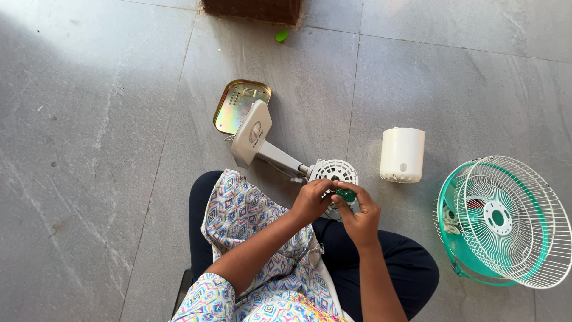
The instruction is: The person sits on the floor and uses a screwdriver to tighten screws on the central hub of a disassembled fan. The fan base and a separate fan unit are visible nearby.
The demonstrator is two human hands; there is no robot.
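Observation:
A white fan stand (pixel 269 152) lies on the grey floor, its square base pointing away and its round vented motor head (pixel 335 171) close to my knees. My left hand (pixel 311 200) rests on the motor head's near edge, fingers curled on it. My right hand (pixel 357 213) pinches a small green knob (pixel 345 194) right at the motor head. Both hands touch each other over the motor.
A white motor cover (pixel 402 154) stands to the right of the motor. A fan guard with white wire grille and teal blades (pixel 503 222) lies at the far right. A shiny metal plate (pixel 237 104) lies beside the stand's base. A green scrap (pixel 281 36) lies far off.

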